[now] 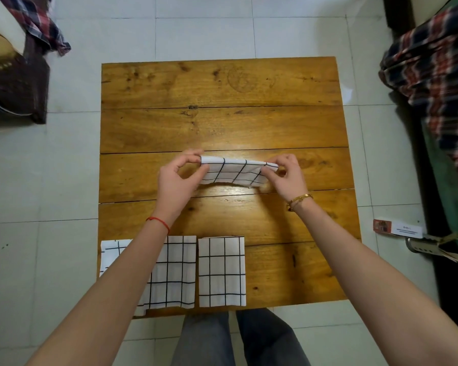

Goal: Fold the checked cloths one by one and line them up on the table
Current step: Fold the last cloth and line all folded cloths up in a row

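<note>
Head view: checked cloth point(234, 172) held in the air just above the middle of the wooden table point(222, 122), already folded into a narrow band. Left hand point(179, 178) pinches its left end between thumb and fingertips; right hand point(282, 175) pinches its right end the same way. The band sags slightly between the two grips.

Three folded cloths lie in a row along the near edge: left one point(111, 253), middle one point(175, 273), right one point(221, 272). The bare spot for the next one is just right of them.

Risks, as I judge them:
- Layers are held only at the ends; if either pinch loosens, the fold could slip open or skew.
- The lower edge looks uneven, so it may set down crooked and break the line.
- The near row sits close to the table edge; a forearm sweeping back could drag a cloth off.

Hard to make out: the left forearm covers much of the left and middle cloths. The layer count in the held band cannot be told. No unfolded checked cloths are in view; plaid fabric point(434, 70) hangs at the right margin, another piece at top left.
</note>
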`<state>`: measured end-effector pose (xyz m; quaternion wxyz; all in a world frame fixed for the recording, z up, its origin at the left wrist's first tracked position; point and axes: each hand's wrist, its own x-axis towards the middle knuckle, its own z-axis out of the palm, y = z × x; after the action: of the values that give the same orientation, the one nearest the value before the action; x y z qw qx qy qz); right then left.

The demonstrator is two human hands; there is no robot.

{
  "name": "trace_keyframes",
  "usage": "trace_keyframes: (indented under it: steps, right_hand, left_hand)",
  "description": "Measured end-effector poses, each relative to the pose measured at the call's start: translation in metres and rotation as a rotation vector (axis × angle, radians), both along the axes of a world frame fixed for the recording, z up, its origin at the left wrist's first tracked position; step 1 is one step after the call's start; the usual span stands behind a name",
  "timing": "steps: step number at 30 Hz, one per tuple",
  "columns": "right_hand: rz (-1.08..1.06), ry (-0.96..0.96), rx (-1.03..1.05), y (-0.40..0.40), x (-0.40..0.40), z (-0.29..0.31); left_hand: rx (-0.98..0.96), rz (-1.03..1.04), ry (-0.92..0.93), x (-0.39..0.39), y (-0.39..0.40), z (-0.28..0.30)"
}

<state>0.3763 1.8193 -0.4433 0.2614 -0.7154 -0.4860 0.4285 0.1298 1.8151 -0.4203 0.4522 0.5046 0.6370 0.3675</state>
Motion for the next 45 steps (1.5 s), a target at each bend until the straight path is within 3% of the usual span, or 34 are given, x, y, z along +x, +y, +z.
trace_keyframes:
  steps: [6, 11, 15, 23, 28, 34, 39, 45]
  right_hand:
    - [-0.045, 0.089, -0.083, 0.005, 0.005, -0.003]
    - [-0.047, 0.002, -0.209, 0.009, -0.003, -0.016]
    - [0.006, -0.113, -0.255, 0.015, -0.008, -0.03]
    - [0.287, -0.592, -0.013, 0.018, -0.021, -0.045]
    - [0.669, -0.629, 0.133, 0.016, -0.047, -0.047]
    - [0.971, -0.8, 0.035, 0.001, -0.068, -0.058]
    - [0.919, -0.818, -0.02, -0.012, -0.049, -0.061]
    - [0.685, -0.848, -0.081, -0.03, 0.011, -0.058]
  left_hand:
    - [-0.15, 0.111, -0.145, 0.003, 0.002, -0.009]
    - [-0.386, 0.105, -0.104, 0.008, 0.002, -0.039]
    - [-0.46, 0.057, -0.054, 0.009, 0.003, -0.06]
    - [-0.066, -0.333, 0.599, 0.016, -0.006, -0.074]
    - [-0.068, -0.559, 0.865, 0.02, -0.007, -0.08]
    - [-0.113, -0.62, 0.985, 0.017, -0.016, -0.085]
    - [-0.162, -0.649, 0.974, 0.014, -0.018, -0.087]
    - [-0.178, -0.685, 0.99, 0.012, -0.017, -0.086]
